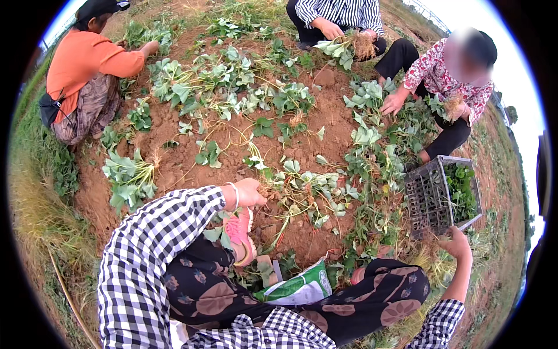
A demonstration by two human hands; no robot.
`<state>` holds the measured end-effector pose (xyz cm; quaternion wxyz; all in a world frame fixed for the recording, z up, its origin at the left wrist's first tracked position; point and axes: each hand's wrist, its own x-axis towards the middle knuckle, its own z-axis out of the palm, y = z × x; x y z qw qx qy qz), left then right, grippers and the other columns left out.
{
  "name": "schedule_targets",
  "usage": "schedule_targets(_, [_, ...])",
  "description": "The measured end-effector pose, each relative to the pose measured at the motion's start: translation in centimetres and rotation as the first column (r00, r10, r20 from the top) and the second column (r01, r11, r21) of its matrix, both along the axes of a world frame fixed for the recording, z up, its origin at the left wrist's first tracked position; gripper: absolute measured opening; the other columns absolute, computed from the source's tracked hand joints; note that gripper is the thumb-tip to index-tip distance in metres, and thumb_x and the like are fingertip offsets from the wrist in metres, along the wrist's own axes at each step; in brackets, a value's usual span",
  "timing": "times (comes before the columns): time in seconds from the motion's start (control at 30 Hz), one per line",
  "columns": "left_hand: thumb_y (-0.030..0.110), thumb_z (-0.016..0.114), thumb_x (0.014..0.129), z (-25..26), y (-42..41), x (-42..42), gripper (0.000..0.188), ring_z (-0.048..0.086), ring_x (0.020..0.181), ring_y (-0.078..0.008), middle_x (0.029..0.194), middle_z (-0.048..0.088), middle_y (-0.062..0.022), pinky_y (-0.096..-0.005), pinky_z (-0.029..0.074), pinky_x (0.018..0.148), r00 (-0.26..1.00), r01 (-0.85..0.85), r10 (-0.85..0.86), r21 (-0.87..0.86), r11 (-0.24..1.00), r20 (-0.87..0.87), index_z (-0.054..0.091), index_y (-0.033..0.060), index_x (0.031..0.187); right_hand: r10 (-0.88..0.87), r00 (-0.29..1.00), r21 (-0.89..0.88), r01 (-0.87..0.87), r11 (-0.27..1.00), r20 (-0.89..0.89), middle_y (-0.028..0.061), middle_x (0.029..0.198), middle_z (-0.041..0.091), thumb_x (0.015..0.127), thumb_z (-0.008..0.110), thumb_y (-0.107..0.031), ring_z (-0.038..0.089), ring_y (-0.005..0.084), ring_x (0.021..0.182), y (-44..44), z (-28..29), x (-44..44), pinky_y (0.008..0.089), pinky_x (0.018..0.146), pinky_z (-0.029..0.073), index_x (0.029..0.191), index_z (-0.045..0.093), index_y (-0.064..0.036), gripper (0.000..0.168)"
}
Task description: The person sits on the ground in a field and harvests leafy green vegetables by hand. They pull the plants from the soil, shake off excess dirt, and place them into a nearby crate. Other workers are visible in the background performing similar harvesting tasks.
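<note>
My left hand (pixel 247 193), with a light bangle at the wrist, is closed around a leafy seedling. Its leaves (pixel 220 233) hang below the wrist, and thin brown roots show by the fingers. Beneath that hand is a pink shoe (pixel 237 231). Over at the right, my right hand (pixel 457 245) is beside the near corner of a grey plastic crate (pixel 429 196) holding green plants (pixel 462 192). Blurred brown roots (pixel 429 242) lie by its fingers; whether it grips them is unclear. Uprooted seedlings (pixel 309 187) with long stems are spread on the soil before me.
A green and white printed bag (pixel 301 283) lies between my legs. A leafy bundle (pixel 130 176) rests at left. A person in orange (pixel 96 56) crouches far left. Another in stripes (pixel 340 17) holds rooted plants; one in a floral top (pixel 462 83) handles plants behind the crate.
</note>
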<state>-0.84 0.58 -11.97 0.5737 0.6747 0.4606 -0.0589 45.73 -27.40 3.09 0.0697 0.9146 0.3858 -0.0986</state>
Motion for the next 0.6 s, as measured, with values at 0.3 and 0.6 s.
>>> schedule_targets(0.3, [0.021,0.062,0.079,5.4,-3.2,1.5,0.030,0.054,0.059,-0.0121,0.075,0.058,-0.0055,-0.0276,0.045,0.054,0.991,0.135,-0.134,0.053,0.989,-0.022,0.055,-0.0033,0.094,0.380,0.883,0.201,-0.334,0.921,-0.276,0.0162,0.086,0.061,0.075,0.061,-0.024,0.059,0.0269,0.082,10.4,-0.6,-7.4,0.0343,0.075,0.045,0.114,0.047,0.002,0.048])
schedule_targets(0.6, [0.019,0.061,0.071,4.2,0.3,-2.4,0.025,0.058,0.078,-0.0365,0.076,0.059,-0.0229,-0.0409,0.046,0.070,0.998,0.066,-0.064,0.595,0.801,-0.024,0.059,-0.0017,0.085,0.696,0.484,-0.123,-0.856,0.502,-0.530,0.0205,0.097,0.059,0.075,0.059,-0.024,0.056,0.0343,0.093,14.2,-13.2,-20.0,0.0412,0.079,0.045,0.104,0.052,0.000,0.038])
